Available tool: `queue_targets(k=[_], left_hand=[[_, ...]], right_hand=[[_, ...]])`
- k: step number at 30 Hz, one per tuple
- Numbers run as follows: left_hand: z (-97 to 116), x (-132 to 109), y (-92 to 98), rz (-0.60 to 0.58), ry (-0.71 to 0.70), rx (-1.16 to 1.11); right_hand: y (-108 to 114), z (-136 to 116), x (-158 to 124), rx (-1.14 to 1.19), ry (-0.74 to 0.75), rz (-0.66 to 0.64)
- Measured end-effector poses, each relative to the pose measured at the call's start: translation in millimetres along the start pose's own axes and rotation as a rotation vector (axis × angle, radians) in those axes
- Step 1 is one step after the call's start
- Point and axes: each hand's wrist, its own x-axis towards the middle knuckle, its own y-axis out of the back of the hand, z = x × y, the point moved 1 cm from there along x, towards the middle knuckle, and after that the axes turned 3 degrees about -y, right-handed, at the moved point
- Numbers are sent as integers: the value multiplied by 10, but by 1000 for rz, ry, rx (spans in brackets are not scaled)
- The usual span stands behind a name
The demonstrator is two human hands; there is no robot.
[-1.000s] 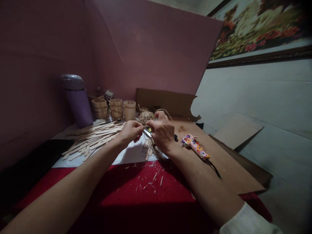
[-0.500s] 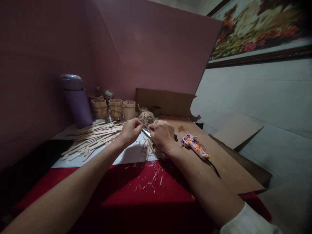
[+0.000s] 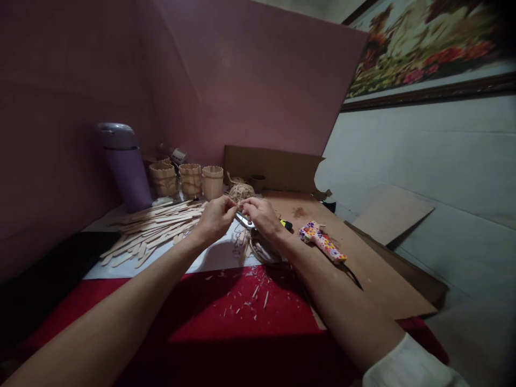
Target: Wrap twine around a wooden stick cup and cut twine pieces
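My left hand (image 3: 218, 217) and my right hand (image 3: 262, 216) meet at the fingertips over the white sheet, both closed in a pinch. What they pinch is too small to make out. Just behind them sits a ball of twine (image 3: 242, 191). A cutter with a yellow and black handle (image 3: 286, 224) lies partly under my right hand, its metal part showing between the hands. Below my right hand is a loop of cord (image 3: 264, 252), beside small wooden pieces (image 3: 244, 244).
Flat wooden sticks (image 3: 161, 226) are piled at left, below three wooden cups (image 3: 190, 180) and a purple bottle (image 3: 127, 172). A flower-patterned glue gun (image 3: 322, 242) rests on a brown board (image 3: 374, 279). Wood scraps dot the red cloth (image 3: 242, 322).
My right hand has moved left and turned, bringing its fingertips against those of my left hand. More of the cutter's yellow handle and the cord loop now shows.
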Motion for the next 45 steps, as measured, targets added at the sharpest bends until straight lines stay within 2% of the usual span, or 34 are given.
queue_targets(k=[8, 12, 17, 22, 27, 34, 40, 45], left_hand=[[21, -16, -13, -20, -175, 120], [45, -26, -21, -54, -102, 10], [86, -44, -26, -146, 117, -336], [93, -64, -4, -245, 200, -601], [82, -74, 28, -295, 299, -798], [18, -53, 9, -283, 391, -857], [12, -44, 23, -158, 397, -800], [15, -45, 32, -170, 429, -861]], right_hand=[[-21, -31, -36, 452, -216, -48], [8, -66, -51, 518, -246, -95], [-6, -82, -75, 495, -171, -132], [-2, -88, -87, 493, -141, -145], [4, -89, -83, 491, -136, -153], [-41, -66, -76, 445, -109, -150], [-34, 32, -5, 102, 35, 36], [-5, -13, -37, -20, 161, 58]])
